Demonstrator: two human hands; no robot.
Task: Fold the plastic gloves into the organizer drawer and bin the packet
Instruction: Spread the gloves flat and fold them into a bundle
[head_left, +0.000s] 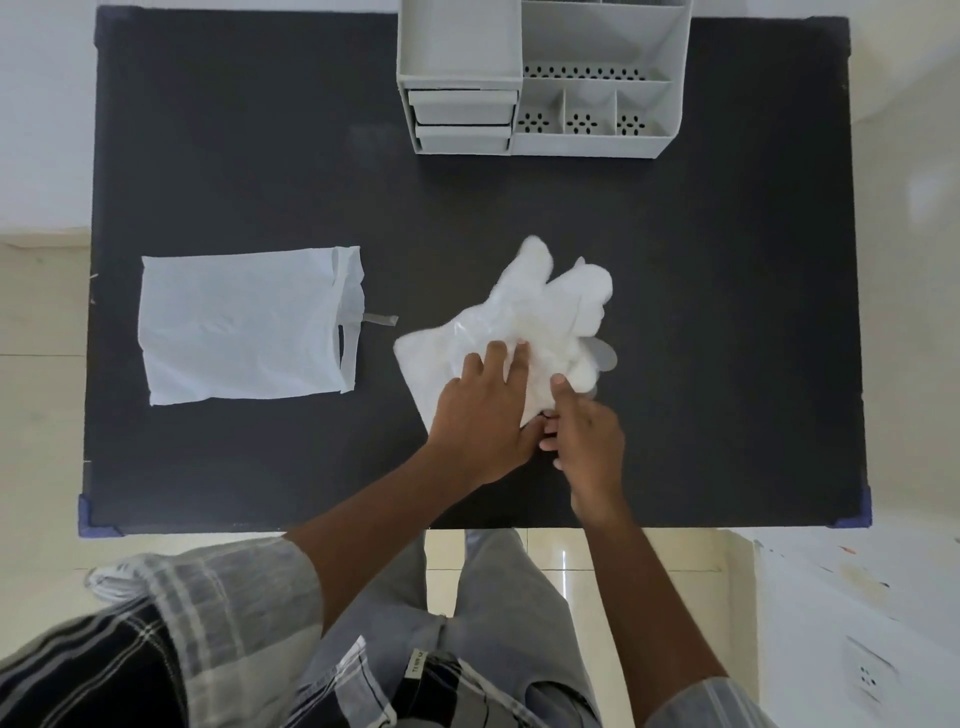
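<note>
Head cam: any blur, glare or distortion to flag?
Head view: soft, even light, no hard shadows; right hand motion-blurred; translucent gloves nearly blown out, edges hard to separate; wide-angle bowing along table edges; mild floor-tile glare.

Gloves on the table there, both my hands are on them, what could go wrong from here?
The plastic gloves look thin and loosely stacked, so they may slide apart under your left hand and right hand as you fold. The organizer drawers look shut, so you would need a free hand to open one while the fold may spring loose. The white bag is light and could shift if brushed.
</note>
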